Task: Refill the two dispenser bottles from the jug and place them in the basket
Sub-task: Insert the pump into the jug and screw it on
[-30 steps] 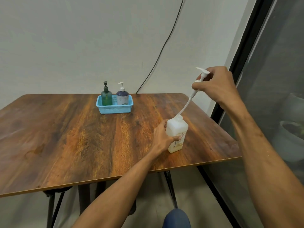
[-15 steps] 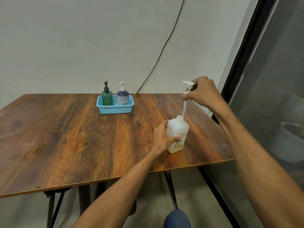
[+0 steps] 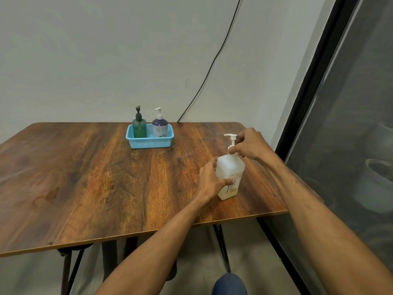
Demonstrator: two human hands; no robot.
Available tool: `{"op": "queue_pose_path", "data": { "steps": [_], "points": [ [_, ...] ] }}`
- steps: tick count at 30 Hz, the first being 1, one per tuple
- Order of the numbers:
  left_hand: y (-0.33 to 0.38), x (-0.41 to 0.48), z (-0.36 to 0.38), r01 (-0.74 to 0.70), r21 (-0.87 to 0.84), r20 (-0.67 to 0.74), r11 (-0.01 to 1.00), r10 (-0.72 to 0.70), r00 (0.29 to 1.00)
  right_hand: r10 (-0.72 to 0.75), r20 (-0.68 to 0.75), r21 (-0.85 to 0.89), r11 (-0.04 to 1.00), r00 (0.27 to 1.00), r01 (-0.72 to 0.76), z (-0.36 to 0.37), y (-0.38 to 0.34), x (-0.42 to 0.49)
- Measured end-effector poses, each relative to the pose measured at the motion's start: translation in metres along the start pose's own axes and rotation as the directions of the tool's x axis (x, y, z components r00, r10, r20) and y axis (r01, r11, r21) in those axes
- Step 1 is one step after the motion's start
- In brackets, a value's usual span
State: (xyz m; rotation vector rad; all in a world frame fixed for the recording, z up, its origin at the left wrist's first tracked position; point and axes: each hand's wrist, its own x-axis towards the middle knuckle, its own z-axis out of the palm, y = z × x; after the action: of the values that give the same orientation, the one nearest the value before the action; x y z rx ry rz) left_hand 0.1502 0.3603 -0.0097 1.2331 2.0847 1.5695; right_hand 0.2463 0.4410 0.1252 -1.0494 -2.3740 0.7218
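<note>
A white translucent jug (image 3: 230, 169) stands upright near the table's right front corner. My left hand (image 3: 209, 180) grips its body from the left. My right hand (image 3: 247, 145) pinches the collar of the white pump (image 3: 231, 139) seated on the jug's neck. At the back of the table a light blue basket (image 3: 148, 142) holds a green dispenser bottle (image 3: 139, 124) with a dark pump and a purple-and-white dispenser bottle (image 3: 160, 125) with a white pump, both upright.
The wooden table (image 3: 95, 177) ends close to the jug on the right and front. A black cable (image 3: 212, 62) runs down the wall behind. A dark window frame (image 3: 319, 81) rises at the right. My knee (image 3: 229, 284) shows below.
My right hand lowered the pump, with its long tube, down into the jug until the pump head sat on the neck. My left hand kept hold of the jug.
</note>
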Motion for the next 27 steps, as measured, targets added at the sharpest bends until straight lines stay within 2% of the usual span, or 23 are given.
{"op": "queue_pose_path", "data": {
  "steps": [6,14,20,24,27],
  "points": [
    [0.001,-0.002,-0.001,-0.005,-0.013,0.006,1.000,0.005,1.000,-0.010,0.030,0.013,1.000,1.000,0.010,-0.002,0.004,-0.004],
    [0.002,-0.003,-0.002,-0.003,0.007,0.001,1.000,0.003,1.000,-0.022,-0.050,0.079,0.997,0.999,0.026,0.005,0.017,-0.001],
    [0.004,-0.004,-0.002,-0.008,-0.006,0.009,1.000,0.008,1.000,-0.056,0.043,0.189,0.981,0.997,0.047,0.001,0.017,-0.006],
    [0.005,-0.005,-0.004,-0.007,-0.007,0.001,1.000,0.007,1.000,-0.044,-0.039,0.208,0.977,0.998,0.051,0.010,0.023,-0.006],
    [0.005,-0.005,-0.004,-0.006,-0.014,0.000,1.000,0.006,1.000,-0.020,-0.061,0.283,0.958,0.998,0.037,0.015,0.030,-0.006]
  ]
}}
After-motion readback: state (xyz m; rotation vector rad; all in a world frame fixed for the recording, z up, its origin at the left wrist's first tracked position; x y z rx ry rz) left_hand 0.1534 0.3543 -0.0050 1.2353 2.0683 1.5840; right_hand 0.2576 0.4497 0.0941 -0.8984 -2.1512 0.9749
